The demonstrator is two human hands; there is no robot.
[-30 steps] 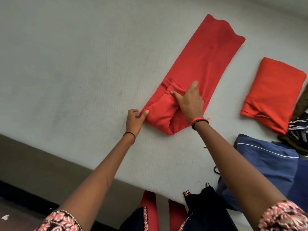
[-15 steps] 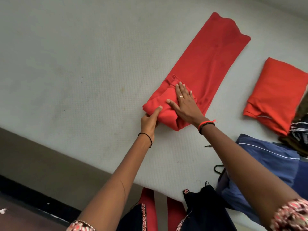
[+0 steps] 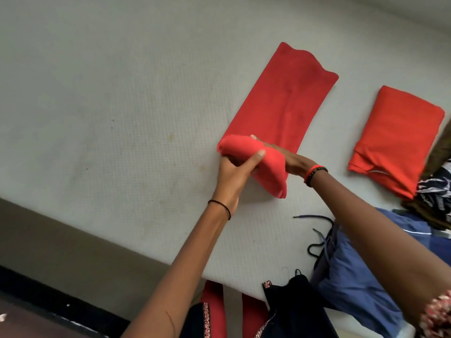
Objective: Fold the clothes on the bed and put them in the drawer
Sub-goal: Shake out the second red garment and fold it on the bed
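Observation:
A long red garment [image 3: 288, 103] lies flat on the grey bed [image 3: 109, 106], folded into a narrow strip. Its near end is rolled up into a thick bundle [image 3: 266, 164]. My left hand [image 3: 234, 174] grips the left side of that roll, thumb on top. My right hand [image 3: 290, 162] holds the roll from the right; its fingers are mostly hidden under the raised cloth. A second red garment [image 3: 400, 135], folded into a rectangle, lies on the bed to the right.
A blue garment with dark drawstrings [image 3: 361, 269] lies at the near right of the bed. Patterned and dark clothes [image 3: 436, 191] are heaped at the right edge. A black garment [image 3: 295, 306] hangs over the bed's near edge. The floor lies lower left.
The roll at the garment's near end has grown and moved up the strip. My left hand went from the roll's side to gripping it; my right hand's fingers slid under the cloth.

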